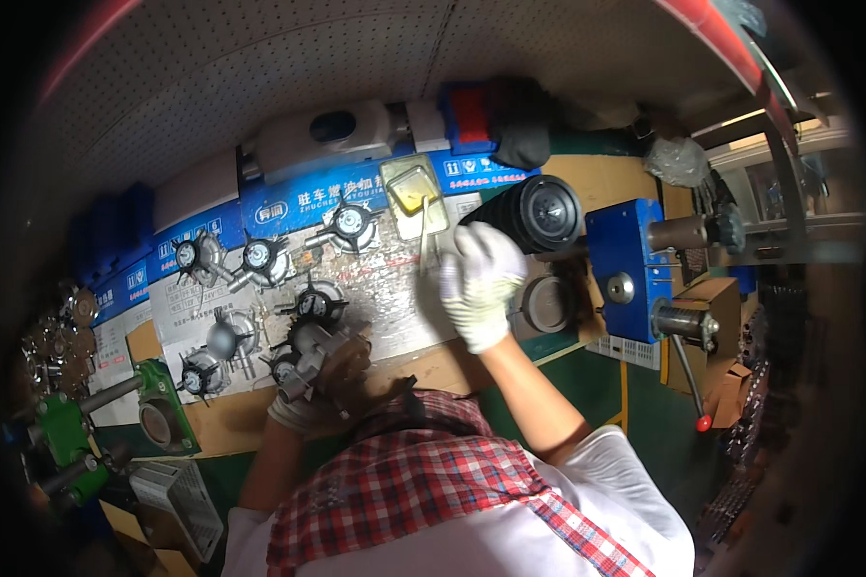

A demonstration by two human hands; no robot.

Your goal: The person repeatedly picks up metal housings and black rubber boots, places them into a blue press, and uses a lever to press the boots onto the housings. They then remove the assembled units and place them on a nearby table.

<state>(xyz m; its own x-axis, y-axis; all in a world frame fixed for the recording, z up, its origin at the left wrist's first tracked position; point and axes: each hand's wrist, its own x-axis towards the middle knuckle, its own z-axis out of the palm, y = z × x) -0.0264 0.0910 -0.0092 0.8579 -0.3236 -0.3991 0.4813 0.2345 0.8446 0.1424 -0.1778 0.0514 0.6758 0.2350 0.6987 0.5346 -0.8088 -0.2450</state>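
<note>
My left hand (301,414), in a pale glove at the bench's front edge, is closed around a grey metal casting (308,363). Part of that casting lies in dark shadow. My right hand (483,287), in a white striped glove, is raised over the bench with its fingers curled. Whatever may be inside those fingers is hidden. Just beyond it lies a stack of black round parts (552,210). To its left is a shallow tray (437,213) with yellow paste, and a thin pale stick (424,236) leans out of it.
Several metal housings with black spoked parts (353,222) stand on cardboard sheets (394,322) to the left. A blue press (625,274) with a red-knobbed lever is at the right, a green clamp fixture (67,438) at the left. A round dish (547,305) sits right of my right hand.
</note>
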